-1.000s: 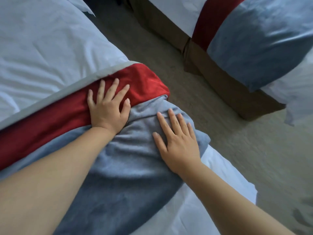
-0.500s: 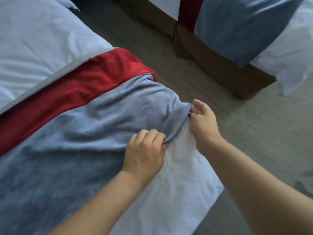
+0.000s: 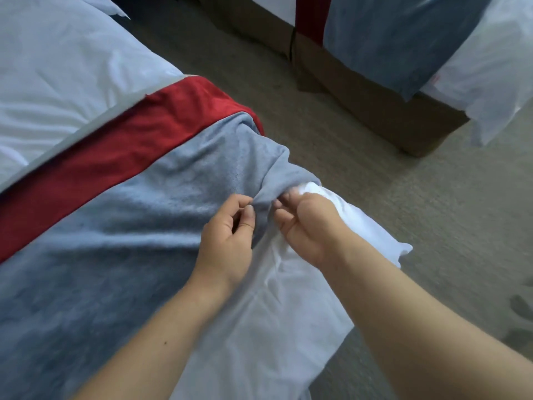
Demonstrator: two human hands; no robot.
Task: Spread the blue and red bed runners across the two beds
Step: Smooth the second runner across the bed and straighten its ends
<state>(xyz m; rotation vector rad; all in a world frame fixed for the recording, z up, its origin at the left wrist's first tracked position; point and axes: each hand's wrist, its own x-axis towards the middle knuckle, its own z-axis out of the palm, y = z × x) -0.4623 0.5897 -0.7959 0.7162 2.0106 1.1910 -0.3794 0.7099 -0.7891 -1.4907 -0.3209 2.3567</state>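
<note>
Carpet (image 3: 432, 212): grey-beige, fills the aisle, dark marks at lower right edge.
Sheet (image 3: 274, 327): white, wrinkled, hangs off the near corner.
Far sheet (image 3: 496, 67): white, drapes over a corner at upper right.

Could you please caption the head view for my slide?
Both hands, left hand and right hand, pinch the near bed's blue and red runner at its bunched corner over the white sheet.

Count: 2 white-sheeted beds (image 3: 57, 67) (image 3: 496, 62), 2 blue-and-red fabric bed runners (image 3: 115, 203) (image 3: 383, 33), 2 bare hands (image 3: 227, 235) (image 3: 305, 226), 1 brown bed base (image 3: 375, 90).
</note>
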